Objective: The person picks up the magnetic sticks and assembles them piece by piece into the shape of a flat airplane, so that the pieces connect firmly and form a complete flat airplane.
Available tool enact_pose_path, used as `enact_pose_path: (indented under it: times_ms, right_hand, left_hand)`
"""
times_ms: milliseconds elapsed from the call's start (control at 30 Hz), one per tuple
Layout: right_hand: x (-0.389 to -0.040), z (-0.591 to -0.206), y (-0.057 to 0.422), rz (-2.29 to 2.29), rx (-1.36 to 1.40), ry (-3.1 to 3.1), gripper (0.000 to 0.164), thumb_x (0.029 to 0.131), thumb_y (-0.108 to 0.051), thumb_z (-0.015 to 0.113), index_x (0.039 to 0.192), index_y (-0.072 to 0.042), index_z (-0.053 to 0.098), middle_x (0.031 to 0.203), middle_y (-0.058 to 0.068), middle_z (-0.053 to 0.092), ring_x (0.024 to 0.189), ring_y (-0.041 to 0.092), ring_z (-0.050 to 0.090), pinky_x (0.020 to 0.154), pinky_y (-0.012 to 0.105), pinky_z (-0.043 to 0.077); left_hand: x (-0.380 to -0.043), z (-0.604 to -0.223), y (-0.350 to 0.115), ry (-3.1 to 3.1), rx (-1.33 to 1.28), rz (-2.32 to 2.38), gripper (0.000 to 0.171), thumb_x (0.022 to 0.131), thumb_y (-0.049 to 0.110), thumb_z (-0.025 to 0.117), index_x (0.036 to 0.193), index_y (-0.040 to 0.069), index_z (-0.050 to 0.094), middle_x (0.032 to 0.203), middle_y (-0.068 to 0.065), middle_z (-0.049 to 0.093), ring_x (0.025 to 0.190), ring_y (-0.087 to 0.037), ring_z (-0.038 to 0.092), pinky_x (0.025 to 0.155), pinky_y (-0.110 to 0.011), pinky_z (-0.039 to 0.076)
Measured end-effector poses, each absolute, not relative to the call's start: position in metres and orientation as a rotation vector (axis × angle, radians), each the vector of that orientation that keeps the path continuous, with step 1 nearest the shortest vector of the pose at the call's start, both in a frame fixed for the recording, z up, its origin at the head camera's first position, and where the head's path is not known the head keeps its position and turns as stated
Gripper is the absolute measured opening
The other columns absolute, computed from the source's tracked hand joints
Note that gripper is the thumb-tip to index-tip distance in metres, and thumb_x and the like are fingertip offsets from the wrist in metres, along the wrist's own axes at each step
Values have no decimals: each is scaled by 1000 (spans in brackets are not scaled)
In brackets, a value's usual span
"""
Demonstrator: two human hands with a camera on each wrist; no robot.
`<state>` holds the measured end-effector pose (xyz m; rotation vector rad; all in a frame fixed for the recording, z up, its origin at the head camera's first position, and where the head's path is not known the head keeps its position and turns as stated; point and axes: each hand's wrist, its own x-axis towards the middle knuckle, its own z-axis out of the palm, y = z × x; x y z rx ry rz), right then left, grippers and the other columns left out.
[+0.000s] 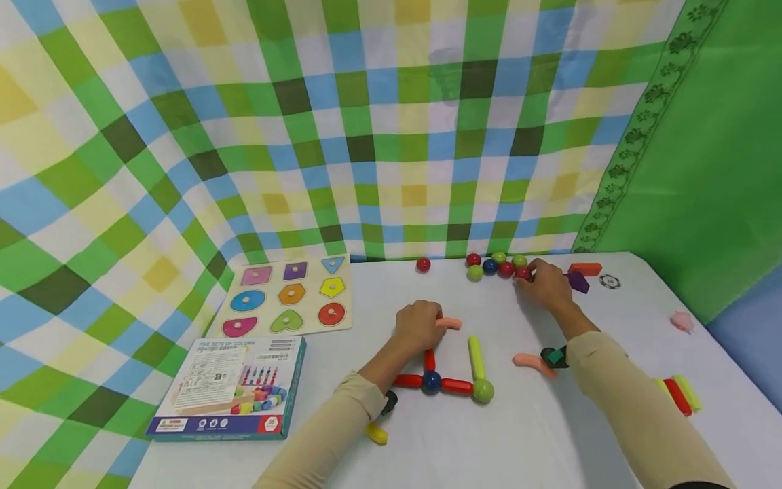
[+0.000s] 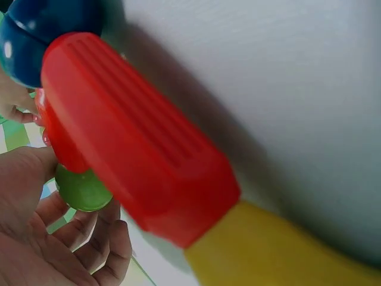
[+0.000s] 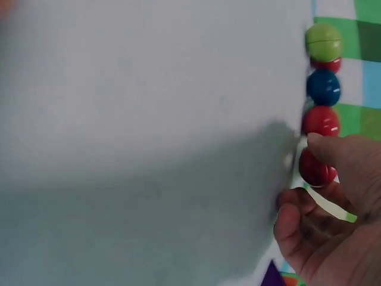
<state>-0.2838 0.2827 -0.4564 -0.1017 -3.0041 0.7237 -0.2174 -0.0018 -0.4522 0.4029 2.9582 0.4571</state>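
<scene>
My left hand [image 1: 418, 324] holds a green ball [image 2: 84, 189] between thumb and fingers, at the end of a red rod [image 1: 430, 360]. That rod runs from a blue ball [image 1: 431, 382], which also joins a left red rod [image 2: 137, 137] and a right red rod [image 1: 457, 386]. The right one meets a lime ball [image 1: 483, 390] with a lime rod [image 1: 476, 356] pointing away. A coral curved rod [image 1: 451, 323] sticks out beside my left fingers. At the back, my right hand [image 1: 546, 282] pinches a red ball [image 3: 317, 168] at the end of a row of balls.
More red, blue and green balls [image 1: 490, 266] sit along the back edge, and a lone red ball [image 1: 423, 265]. A shape puzzle board [image 1: 311, 327] and a toy box [image 1: 226, 387] lie left. Another curved coral rod [image 1: 533, 363] and several straight rods [image 1: 677, 395] lie right.
</scene>
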Motion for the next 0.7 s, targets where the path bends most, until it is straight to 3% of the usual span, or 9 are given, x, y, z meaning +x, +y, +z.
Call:
enact_pose_path:
  times_ms: [133,400,700]
  right_hand:
    - [-272,-449,271,711,-25,-3020,46,89,-33,65,116,2,54,96,18,62,77,28,58,60,37,44]
    - [-237,-435,217,817,375,-3090,34,84,-29,72,106,-4,64,84,6,61,70,20,54,59,32,45]
    - [-215,-449,194,926,390,-3165,32,82,-27,75,105,-9,65,84,2,61,74,19,53,64,30,46]
  left_hand:
    - [-216,-454,-1,2964,408,476,21,87,31,67,103,17,66,76,5,54,68,-13,51,61,-26,43]
    - [-216,-457,-4,3006,443,519,23,87,31,68,105,16,66,79,5,56,69,-12,51,63,-26,44]
    - [-215,-458,-6,3037,459,502,21,87,31,67,102,16,65,75,5,55,62,-12,51,57,-24,42]
